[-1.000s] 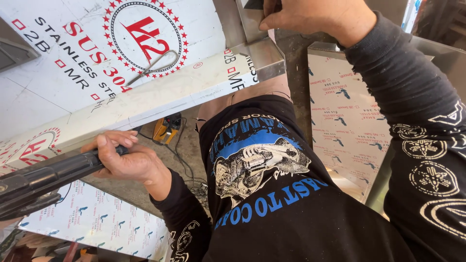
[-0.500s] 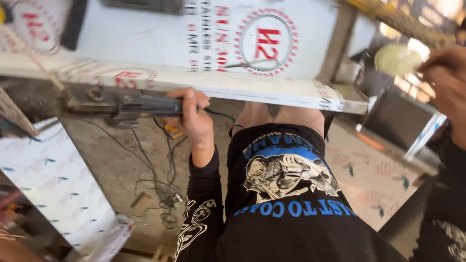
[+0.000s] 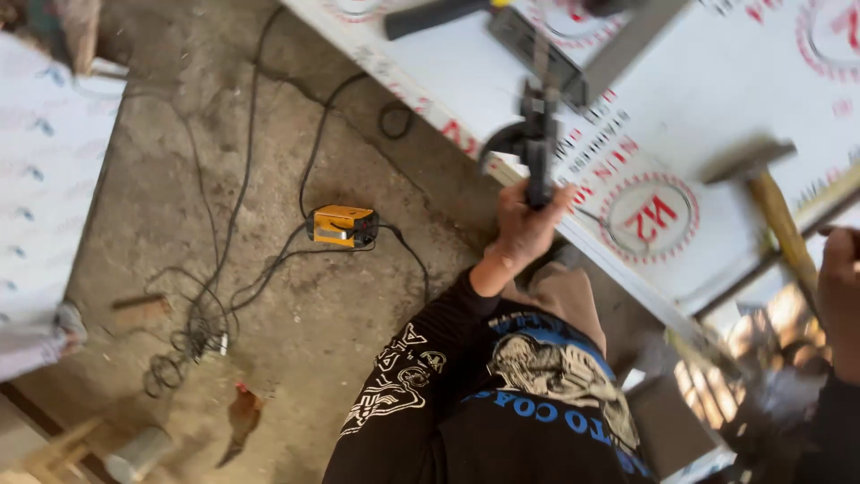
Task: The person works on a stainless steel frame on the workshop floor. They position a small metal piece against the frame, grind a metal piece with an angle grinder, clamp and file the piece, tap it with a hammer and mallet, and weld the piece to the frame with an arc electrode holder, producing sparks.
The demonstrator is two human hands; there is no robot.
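My left hand point(image 3: 524, 224) grips the body of a black angle grinder point(image 3: 536, 143), which stands on end over the edge of a white film-covered metal sheet point(image 3: 717, 81) with red round marks. At the right edge my right hand point(image 3: 840, 287) closes around the wooden handle of a hammer point(image 3: 770, 206). The hammer's dark head lies over the sheet. My black printed long-sleeved shirt fills the bottom of the view.
A yellow box-shaped device point(image 3: 341, 224) sits on the concrete floor among tangled black cables point(image 3: 224, 296). Another white patterned sheet point(image 3: 45, 179) lies at the left. A black-handled tool point(image 3: 430, 16) rests on the sheet's far part. A metal can point(image 3: 139, 457) stands at the bottom left.
The view has swung round towards the floor. My left hand has turned the grinder from lying level to standing on end. The hammer in my right hand now shows over the sheet.
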